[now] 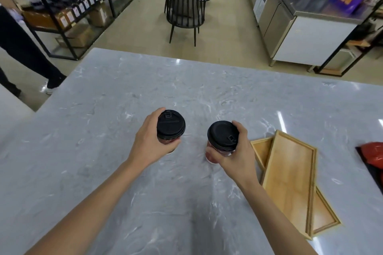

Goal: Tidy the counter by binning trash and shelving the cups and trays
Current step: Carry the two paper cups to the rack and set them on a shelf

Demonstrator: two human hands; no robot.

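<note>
A: What are the hands doing?

B: Each wraps one lidded paper cup above the grey counter (103, 93). The left hand (149, 143) curls around the left cup (171, 127); the right hand (238, 153) is closed round the right cup (222, 138), likely so both can be shelved in one trip.

A: What else is near the cups?

B: Just right of them, two wooden trays (290, 178) lie stacked crosswise. Farther right, a red bag (373, 155) sits at the counter's edge. Beyond the cups stand a chair (184, 8) and shelving; nothing blocks a lift.
</note>
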